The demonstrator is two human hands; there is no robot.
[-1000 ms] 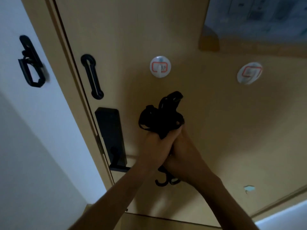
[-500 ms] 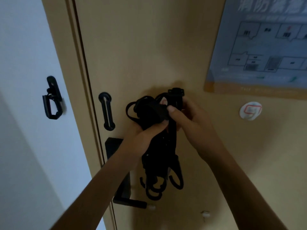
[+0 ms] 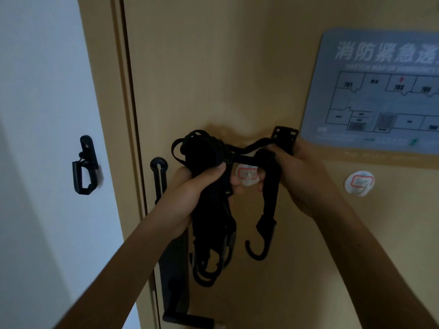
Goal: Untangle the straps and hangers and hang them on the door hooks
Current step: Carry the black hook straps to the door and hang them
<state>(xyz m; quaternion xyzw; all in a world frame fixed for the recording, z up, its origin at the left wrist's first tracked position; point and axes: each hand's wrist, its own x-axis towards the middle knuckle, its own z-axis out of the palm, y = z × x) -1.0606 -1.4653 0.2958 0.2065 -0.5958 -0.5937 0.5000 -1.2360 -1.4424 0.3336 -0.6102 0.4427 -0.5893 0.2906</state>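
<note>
A tangled bundle of black straps point(image 3: 204, 157) with several hook hangers point(image 3: 209, 264) dangling below is gripped in my left hand point(image 3: 197, 188). My right hand point(image 3: 299, 172) holds one separate strap point(image 3: 269, 195) by its flat buckle end point(image 3: 285, 136); that strap hangs down and ends in a single black hook point(image 3: 257, 248). Thin straps still link the two parts. Between my hands a white adhesive door hook point(image 3: 247, 176) shows on the tan door point(image 3: 213, 67). A second white door hook point(image 3: 360, 182) is stuck further right.
A black lock plate with lever handle point(image 3: 175, 281) sits on the door below my left arm. A black chain-guard slot point(image 3: 158, 176) is at the door edge, its catch point(image 3: 85, 167) on the white wall. A blue evacuation map point(image 3: 375, 91) hangs upper right.
My hands have drawn apart: the right hand pulled one strap with its hook out to the right of the bundle. The left door hook, hidden before, shows between my hands. The view has tilted upward.
</note>
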